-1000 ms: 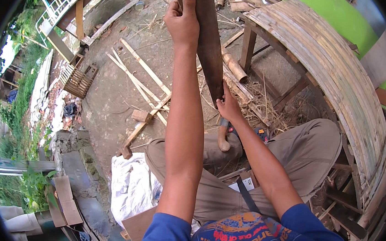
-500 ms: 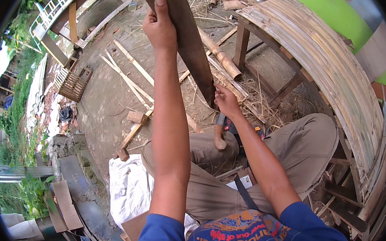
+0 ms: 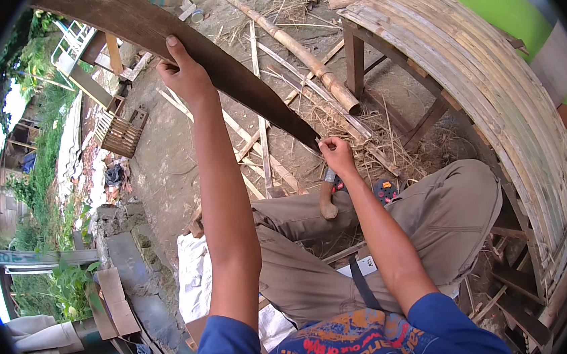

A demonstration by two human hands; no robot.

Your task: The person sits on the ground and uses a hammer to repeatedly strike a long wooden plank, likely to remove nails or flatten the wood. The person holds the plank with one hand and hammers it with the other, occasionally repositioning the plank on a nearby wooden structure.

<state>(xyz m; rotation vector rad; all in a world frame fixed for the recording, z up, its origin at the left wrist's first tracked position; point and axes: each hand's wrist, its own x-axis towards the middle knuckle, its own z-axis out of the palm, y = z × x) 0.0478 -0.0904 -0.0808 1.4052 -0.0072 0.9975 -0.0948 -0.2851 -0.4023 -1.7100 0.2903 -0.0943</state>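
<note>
A long dark wooden plank (image 3: 239, 93) slants from the upper left down to the middle of the view, narrowing toward its near end. My left hand (image 3: 187, 77) grips its edge partway up, thumb laid on the upper face and fingers partly hidden beneath. At the near end, my right hand (image 3: 337, 155) pinches the plank's tip between thumb and fingers. Just below that hand, a tool with a curved wooden handle (image 3: 328, 201) and a short visible stretch of metal rests by my bent leg; the rest of it is hidden.
To the right stands a bamboo-slat bench (image 3: 466, 73). A bamboo pole (image 3: 307, 60), thin bamboo strips (image 3: 262, 121) and straw lie on the ground ahead. White cloth (image 3: 194, 269) is beside my left leg, near a low block wall (image 3: 128, 254). A slatted crate (image 3: 122, 132) sits farther left.
The plank's far end has swung left with my left hand, so it slants more. My right hand stays at the near end, and more of the bamboo pole shows.
</note>
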